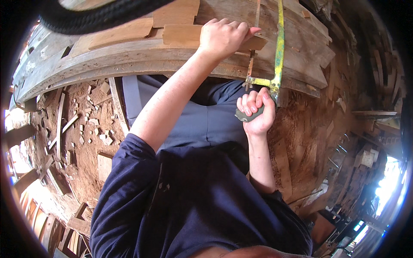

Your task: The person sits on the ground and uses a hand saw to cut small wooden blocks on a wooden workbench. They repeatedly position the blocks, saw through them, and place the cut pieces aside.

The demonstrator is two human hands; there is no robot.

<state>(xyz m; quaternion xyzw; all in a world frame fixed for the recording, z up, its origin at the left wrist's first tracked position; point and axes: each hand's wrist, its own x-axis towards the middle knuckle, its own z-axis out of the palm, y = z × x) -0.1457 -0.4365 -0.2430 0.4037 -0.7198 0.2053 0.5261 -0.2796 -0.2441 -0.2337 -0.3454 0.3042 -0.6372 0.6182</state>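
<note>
Workbench edge (129, 60): left hand (223, 36) pins wood strip (189, 33); right hand (256, 112) grips, apparently, hacksaw (278, 51).

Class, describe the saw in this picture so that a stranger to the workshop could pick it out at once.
Find the curved wooden workbench across the top. At its right end, the right hand grips a hacksaw. Its yellow metal frame stands out from the brown wood pieces around it.

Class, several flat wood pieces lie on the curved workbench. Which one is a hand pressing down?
The rightmost piece, beside the yellow saw. The left hand lies on it, fingers curled over its far edge; the other pieces, further left, lie untouched.
</note>
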